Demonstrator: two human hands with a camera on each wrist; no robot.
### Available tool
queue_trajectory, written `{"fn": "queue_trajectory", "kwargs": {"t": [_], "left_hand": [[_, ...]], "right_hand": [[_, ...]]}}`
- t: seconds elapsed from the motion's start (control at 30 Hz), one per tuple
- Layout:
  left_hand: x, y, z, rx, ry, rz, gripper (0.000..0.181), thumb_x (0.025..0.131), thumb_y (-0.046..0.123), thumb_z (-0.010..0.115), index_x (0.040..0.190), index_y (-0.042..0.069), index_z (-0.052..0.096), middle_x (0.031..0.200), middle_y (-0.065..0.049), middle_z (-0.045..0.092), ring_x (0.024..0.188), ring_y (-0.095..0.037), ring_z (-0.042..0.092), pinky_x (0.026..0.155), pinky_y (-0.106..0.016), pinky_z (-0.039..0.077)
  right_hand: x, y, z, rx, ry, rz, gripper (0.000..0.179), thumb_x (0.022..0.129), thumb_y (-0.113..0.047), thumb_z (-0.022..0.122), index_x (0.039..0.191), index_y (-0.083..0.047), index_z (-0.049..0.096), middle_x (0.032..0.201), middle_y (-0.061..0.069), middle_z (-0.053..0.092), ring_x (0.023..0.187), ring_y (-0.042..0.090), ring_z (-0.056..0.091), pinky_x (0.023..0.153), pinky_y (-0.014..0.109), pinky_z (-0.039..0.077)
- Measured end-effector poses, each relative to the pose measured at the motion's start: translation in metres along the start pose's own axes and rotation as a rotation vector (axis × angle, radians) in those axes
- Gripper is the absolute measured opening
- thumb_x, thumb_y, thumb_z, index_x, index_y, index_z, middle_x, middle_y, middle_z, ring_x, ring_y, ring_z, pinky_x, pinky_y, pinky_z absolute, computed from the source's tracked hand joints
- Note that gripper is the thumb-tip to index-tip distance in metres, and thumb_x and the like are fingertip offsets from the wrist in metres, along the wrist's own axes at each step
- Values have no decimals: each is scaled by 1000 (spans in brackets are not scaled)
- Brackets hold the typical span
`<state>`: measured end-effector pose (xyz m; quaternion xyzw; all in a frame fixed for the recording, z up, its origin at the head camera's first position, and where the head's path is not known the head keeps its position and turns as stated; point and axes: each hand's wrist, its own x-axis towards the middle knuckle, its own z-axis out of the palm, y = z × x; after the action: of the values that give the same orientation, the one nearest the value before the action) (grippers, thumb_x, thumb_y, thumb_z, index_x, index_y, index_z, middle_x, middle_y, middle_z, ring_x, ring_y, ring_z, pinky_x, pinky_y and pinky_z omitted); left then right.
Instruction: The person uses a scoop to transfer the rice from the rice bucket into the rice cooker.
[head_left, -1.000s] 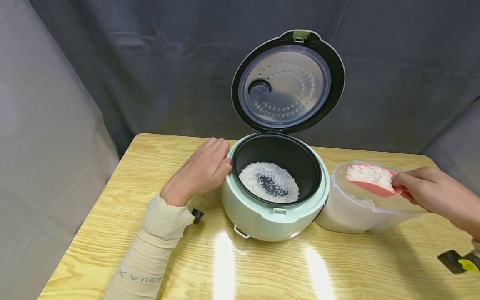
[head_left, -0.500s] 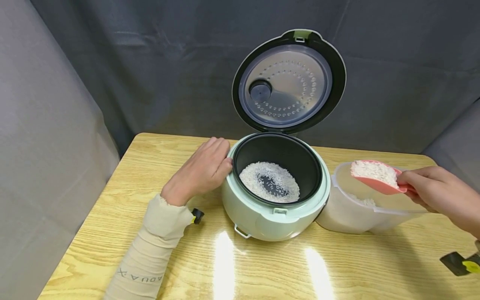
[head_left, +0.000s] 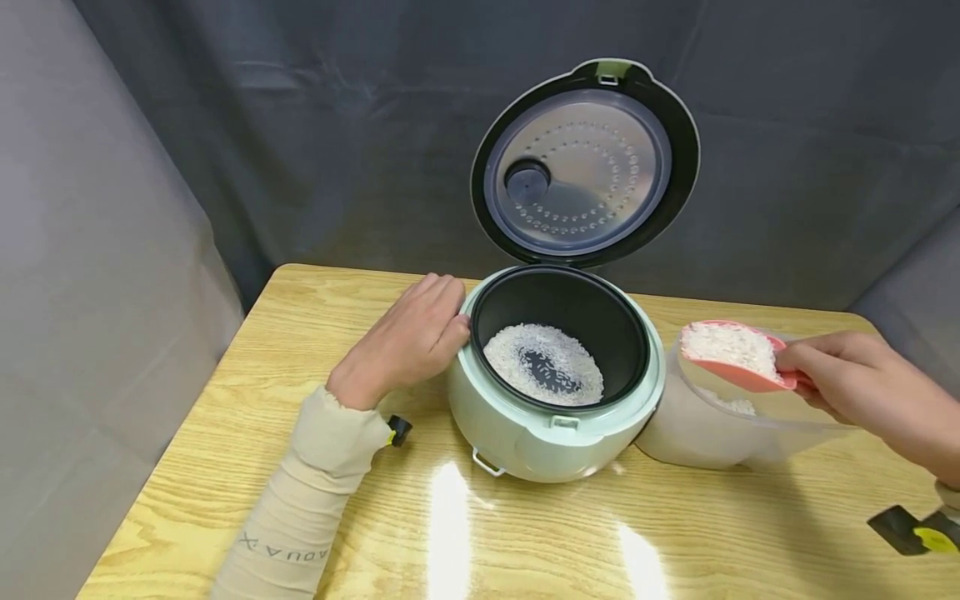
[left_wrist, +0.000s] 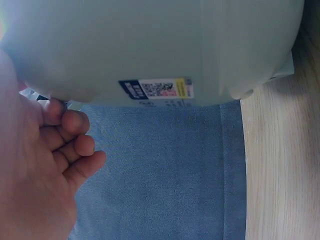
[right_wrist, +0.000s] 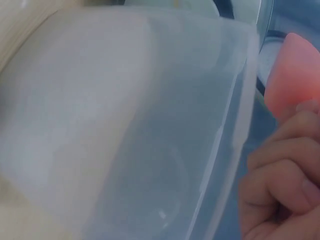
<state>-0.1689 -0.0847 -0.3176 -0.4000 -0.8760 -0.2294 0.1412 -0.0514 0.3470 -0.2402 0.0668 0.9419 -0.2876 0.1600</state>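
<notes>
In the head view a pale green rice cooker [head_left: 517,446] stands with its lid [head_left: 592,179] raised. White rice [head_left: 517,350] lies in its black inner pot [head_left: 570,292], with a dark patch of the bottom showing. My left hand [head_left: 408,333] holds the cooker's left rim, thumb at the edge; the left wrist view shows curled fingers [left_wrist: 75,122] by the cooker wall. My right hand [head_left: 862,379] grips the handle of a pink scoop [head_left: 742,379] heaped with rice, over a translucent rice bin [head_left: 697,429]. In the right wrist view the bin hides part of the background.
The rice bin stands right beside the cooker on the wooden table [head_left: 360,533]. Dark cloth [head_left: 360,150] hangs behind the table, and a pale cloth [head_left: 97,250] hangs at the left. The raised lid rises behind the pot.
My right hand with the loaded scoop shifted slightly right, then back to the left towards the cooker. The left hand keeps its place at the cooker's rim; the head view shifted slightly.
</notes>
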Motion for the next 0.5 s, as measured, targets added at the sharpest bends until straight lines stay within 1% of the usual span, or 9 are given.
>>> {"fn": "queue_trajectory", "kwargs": {"t": [0.13, 0.23, 0.37, 0.5], "left_hand": [[0, 1, 0, 1, -2, 1, 17, 95, 21, 35, 84, 11, 43, 81, -3, 42, 82, -22, 40, 78, -31, 34], [0, 1, 0, 3, 8, 9, 17, 95, 20, 36, 84, 10, 43, 81, -4, 42, 81, -23, 40, 77, -31, 34], [1, 0, 1, 3, 15, 13, 17, 95, 21, 37, 84, 9, 43, 80, -4, 41, 79, -23, 39, 76, -31, 33], [1, 0, 1, 0, 5, 8, 18, 96, 21, 36, 85, 10, 43, 80, -4, 41, 79, -22, 38, 76, -31, 33]], "right_hand": [[1, -10, 1, -29, 0, -8, 43, 108, -32, 37, 74, -10, 51, 62, -7, 35, 52, 10, 28, 52, 34, 29], [3, -16, 3, -39, -5, -19, 43, 108, -33, 37, 74, -9, 51, 61, -7, 34, 51, 10, 28, 52, 35, 29], [6, -22, 5, -25, -5, -35, 42, 108, -32, 39, 75, -8, 50, 62, -7, 34, 51, 10, 28, 51, 35, 29], [8, -29, 8, -24, -1, -51, 41, 107, -32, 40, 76, -8, 51, 63, -7, 35, 52, 10, 28, 51, 34, 30]]}}
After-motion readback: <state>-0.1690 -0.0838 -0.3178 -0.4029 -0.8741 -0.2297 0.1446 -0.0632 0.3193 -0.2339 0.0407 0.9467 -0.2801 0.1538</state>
